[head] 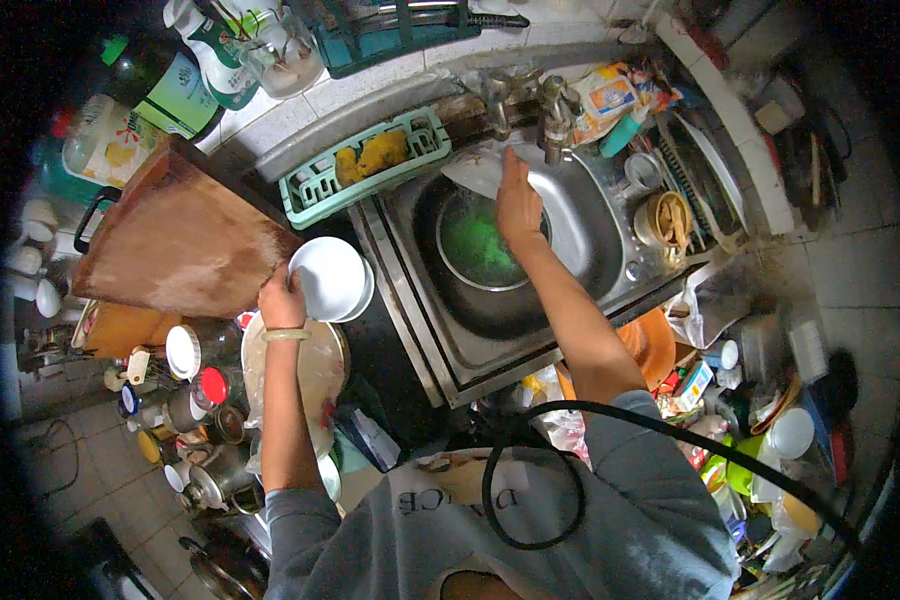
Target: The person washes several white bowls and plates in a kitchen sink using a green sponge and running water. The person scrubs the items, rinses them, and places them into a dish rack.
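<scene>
My left hand (283, 296) grips the rim of a white bowl (330, 277). A second white rim shows just beneath it, so two pieces seem stacked. They are over the dark counter left of the sink. My right hand (519, 202) holds a pale dish (474, 171) by its right side, tilted, under the faucet (498, 109). Below it, a round metal basin (487, 281) stands in the stainless-steel sink (581, 202). Greenish, cloudy water (480, 238) is in the basin. My fingertips are partly hidden behind the dish.
A mint-green rack (311, 206) with yellow sponges (375, 154) lies behind the sink. A wooden board (187, 232) stands at left, near a large pale tub (330, 360). Right of the sink are a tan cup (656, 221) and a teal bottle (624, 135). A black cable (660, 424) crosses my front.
</scene>
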### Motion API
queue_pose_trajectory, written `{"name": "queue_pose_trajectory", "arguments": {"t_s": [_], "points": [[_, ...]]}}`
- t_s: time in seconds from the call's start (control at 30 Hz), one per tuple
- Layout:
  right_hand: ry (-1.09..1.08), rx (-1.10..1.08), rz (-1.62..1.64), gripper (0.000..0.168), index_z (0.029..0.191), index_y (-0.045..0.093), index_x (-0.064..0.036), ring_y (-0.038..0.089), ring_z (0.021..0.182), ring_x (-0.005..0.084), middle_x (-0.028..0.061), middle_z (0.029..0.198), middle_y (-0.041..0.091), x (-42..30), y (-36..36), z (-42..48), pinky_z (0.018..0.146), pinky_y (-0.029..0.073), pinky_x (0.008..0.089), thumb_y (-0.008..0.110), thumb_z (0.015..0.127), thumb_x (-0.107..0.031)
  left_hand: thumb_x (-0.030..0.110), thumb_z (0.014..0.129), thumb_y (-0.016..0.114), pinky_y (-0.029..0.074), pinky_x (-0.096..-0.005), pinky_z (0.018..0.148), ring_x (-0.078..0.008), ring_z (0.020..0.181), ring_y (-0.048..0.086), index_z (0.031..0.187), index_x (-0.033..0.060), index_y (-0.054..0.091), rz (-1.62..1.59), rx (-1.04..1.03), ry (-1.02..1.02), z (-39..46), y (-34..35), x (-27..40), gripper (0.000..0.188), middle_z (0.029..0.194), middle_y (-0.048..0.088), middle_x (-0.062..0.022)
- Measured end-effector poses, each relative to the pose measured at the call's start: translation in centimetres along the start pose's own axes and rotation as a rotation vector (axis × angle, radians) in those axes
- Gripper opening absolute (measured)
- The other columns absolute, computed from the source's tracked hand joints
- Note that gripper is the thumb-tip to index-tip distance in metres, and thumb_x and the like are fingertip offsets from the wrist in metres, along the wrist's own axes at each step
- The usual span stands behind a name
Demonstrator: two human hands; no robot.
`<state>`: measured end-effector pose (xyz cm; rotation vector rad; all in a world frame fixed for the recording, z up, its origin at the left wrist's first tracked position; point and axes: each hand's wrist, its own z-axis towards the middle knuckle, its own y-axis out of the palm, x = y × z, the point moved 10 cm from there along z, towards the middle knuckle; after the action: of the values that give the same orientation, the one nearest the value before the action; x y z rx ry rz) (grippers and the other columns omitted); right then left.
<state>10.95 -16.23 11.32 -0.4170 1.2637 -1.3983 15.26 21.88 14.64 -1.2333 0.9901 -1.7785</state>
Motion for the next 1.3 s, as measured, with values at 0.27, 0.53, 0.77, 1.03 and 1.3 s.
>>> {"name": "queue_pose_trajectory", "arguments": {"t_s": [0.27,0.53,0.77,1.03,1.3], "points": [[-0.026,0.083,0.089,0.054,0.119,0.025,-0.006,0.056,0.075,0.0340,0.0185,0.106,0.043,2.9,1.1,0.3,0.054,0.050,0.0362,0.048,0.070,0.001,0.008,0.077,0.048,0.041,-0.0233,0.037,-0.0140,0.057,0.055,0.103,0.0056,0.047,-0.900,-0.248,-0.423,-2.7,2.1,0.0,0.026,0.079,0.056,-0.0061],[1.487,-0.215,2.334,0.033,0.110,0.035,0.002,0.056,0.074,0.0310,0.0243,0.098,0.048,3.3,16.3,-6.5,0.056,0.054,0.0337,0.033,0.084,-0.017,0.004,0.073,0.048,0.040,-0.0213,0.032,-0.0150,0.050,0.054,0.110,0.0089,0.036,-1.420,-0.322,-0.659,-6.9,2.9,3.3,0.039,0.082,0.055,-0.0095],[1.699,-0.109,2.655,0.039,0.102,0.043,0.008,0.057,0.071,0.0265,0.0219,0.088,0.053,0.7,18.5,-3.6,0.055,0.053,0.0314,0.033,0.084,-0.025,0.004,0.072,0.049,0.040,-0.0197,0.032,-0.0139,0.051,0.055,0.110,0.0083,0.038,-1.506,-0.236,-0.699,-7.1,3.0,3.7,0.040,0.085,0.055,-0.0076],[1.592,-0.444,2.882,0.037,0.103,0.043,0.006,0.057,0.067,0.0244,0.0195,0.087,0.054,-3.0,10.2,-6.8,0.054,0.053,0.0293,0.034,0.084,-0.024,0.005,0.071,0.048,0.039,-0.0181,0.031,-0.0129,0.054,0.054,0.115,0.0058,0.034,-1.516,-0.269,-0.742,-7.8,3.1,3.1,0.046,0.088,0.053,-0.0085],[1.468,-0.652,2.625,0.039,0.108,0.043,-0.001,0.051,0.053,0.0110,0.0061,0.074,0.053,-2.3,9.1,-11.0,0.043,0.041,0.0185,0.039,0.081,-0.028,0.004,0.070,0.048,0.041,-0.0200,0.032,-0.0128,0.047,0.051,0.113,0.0052,0.034,-1.618,-0.325,-0.721,-5.9,4.3,4.0,0.045,0.080,0.053,-0.0086]]}}
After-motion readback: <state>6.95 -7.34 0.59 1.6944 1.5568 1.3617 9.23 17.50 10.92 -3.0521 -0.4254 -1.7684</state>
